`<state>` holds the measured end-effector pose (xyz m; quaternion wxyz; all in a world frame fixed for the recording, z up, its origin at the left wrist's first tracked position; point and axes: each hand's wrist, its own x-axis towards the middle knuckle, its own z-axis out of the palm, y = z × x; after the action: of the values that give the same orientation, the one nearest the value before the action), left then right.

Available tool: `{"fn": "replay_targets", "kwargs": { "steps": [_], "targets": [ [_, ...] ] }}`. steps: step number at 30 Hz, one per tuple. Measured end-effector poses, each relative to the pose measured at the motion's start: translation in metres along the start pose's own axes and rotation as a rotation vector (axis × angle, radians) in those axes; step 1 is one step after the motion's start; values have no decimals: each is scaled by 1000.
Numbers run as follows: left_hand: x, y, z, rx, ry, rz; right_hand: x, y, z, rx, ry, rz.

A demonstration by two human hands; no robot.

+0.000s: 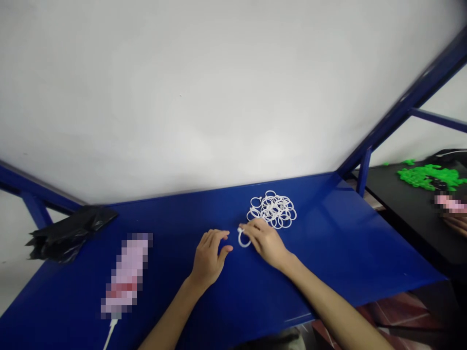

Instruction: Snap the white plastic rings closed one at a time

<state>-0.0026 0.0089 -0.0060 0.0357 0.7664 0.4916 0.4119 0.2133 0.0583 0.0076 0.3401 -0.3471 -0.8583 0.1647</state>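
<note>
My right hand (268, 243) pinches a small white plastic ring (244, 238) with a little knob on top, like a curtain ring, and holds it just above the blue table. Left of the ring, my left hand (209, 257) holds nothing; its thumb and fingers are apart and curved toward the ring. Right behind my right hand lies a loose heap of white rings (275, 211), several overlapping each other on the tabletop.
The blue table (175, 214) meets a pale wall (219, 97). On the left lie a crumpled black plastic bag (73, 231) and a pixelated pinkish object (127, 272) with a white cable (110, 333). Green pieces (430, 176) and another person's hand (456, 223) are at the right-hand black table.
</note>
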Motion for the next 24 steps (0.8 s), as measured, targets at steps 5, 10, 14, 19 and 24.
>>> {"fn": "replay_targets", "kwargs": {
  "steps": [5, 10, 14, 19, 24],
  "targets": [
    [-1, -8, 7, 99, -146, -108, 31, 40, -29, -394, 115, 126],
    [-2, -9, 8, 128, -228, -138, 57, 58, -40, -591, -107, 167],
    [-2, -9, 4, 113, -230, -140, 58, 60, -35, -677, -151, 146],
    [-1, -7, 2, 90, -233, -127, 47, 54, -36, -598, 126, 61],
    [-2, -6, 3, 74, -233, -98, 23, 38, -32, -467, 301, 17]
  ]
}}
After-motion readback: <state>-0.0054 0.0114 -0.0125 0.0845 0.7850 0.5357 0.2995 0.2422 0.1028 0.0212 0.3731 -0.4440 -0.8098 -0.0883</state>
